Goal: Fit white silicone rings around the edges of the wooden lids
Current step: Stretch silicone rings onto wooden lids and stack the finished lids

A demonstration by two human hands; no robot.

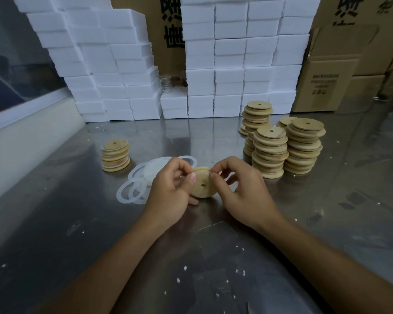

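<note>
I hold one round wooden lid (202, 185) with a centre hole, tilted toward me just above the steel table. My left hand (168, 189) grips its left edge and my right hand (241, 189) grips its right edge. Both thumbs and forefingers pinch a white silicone ring (201, 170) that sits along the lid's upper rim. A loose heap of white silicone rings (138, 184) lies on the table just left of my left hand. A short stack of lids with rings on them (115, 155) stands further left. Tall stacks of bare wooden lids (281, 141) stand to the right.
The steel table (191, 257) is dotted with white foam crumbs. A wall of white foam boxes (168, 60) lines the back edge. Cardboard cartons (340, 64) stand at the back right, and a pale ledge (21, 143) runs along the left.
</note>
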